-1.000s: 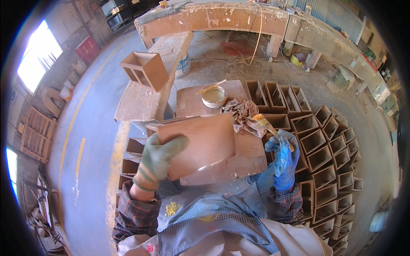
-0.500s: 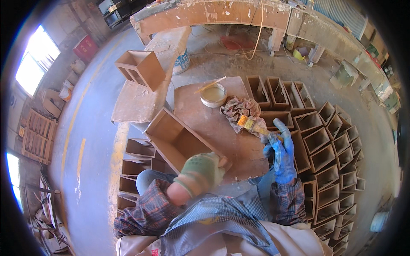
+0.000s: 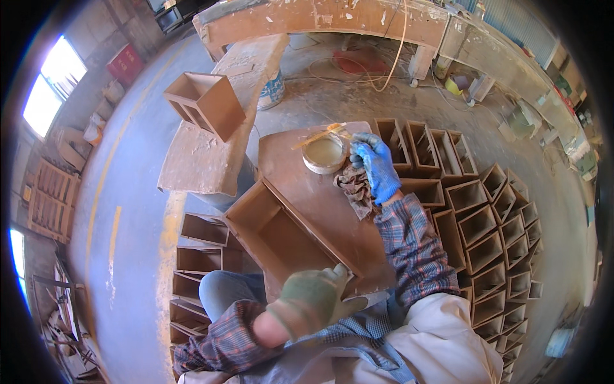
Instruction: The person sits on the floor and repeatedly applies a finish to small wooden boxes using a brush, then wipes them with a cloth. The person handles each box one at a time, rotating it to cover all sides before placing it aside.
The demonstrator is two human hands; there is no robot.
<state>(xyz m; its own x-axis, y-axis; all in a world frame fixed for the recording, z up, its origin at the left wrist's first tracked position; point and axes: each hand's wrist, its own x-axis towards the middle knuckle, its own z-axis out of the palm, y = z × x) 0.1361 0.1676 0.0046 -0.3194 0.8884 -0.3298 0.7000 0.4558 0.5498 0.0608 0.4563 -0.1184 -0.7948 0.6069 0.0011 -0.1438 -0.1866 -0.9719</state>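
Observation:
My left hand [image 3: 311, 296], in a pale green glove, grips the near end of an open wooden box [image 3: 281, 224], its fingers over the edge. The box lies tilted, its open side facing up, on a brown board [image 3: 288, 150] in front of me. My right hand [image 3: 376, 168], in a blue glove, is closed round a paintbrush [image 3: 339, 130]; the handle is mostly hidden by the fingers. The brush's orange-stained head is over the rim of a round tub [image 3: 323, 155] of pale liquid. Beside the tub, partly under my right hand, lies a crumpled stained rag [image 3: 355, 189].
Many similar wooden boxes [image 3: 483, 253] stand packed on the floor at right, with more [image 3: 199, 259] at left. Another box [image 3: 206, 105] sits on a dusty plank bench [image 3: 198, 160]. A bucket [image 3: 272, 93] stands behind it. A long workbench [image 3: 288, 31] spans the back.
My right hand has moved forward and left with the brush, from beside the rag to the tub. My left hand has shifted slightly nearer me, still on the box.

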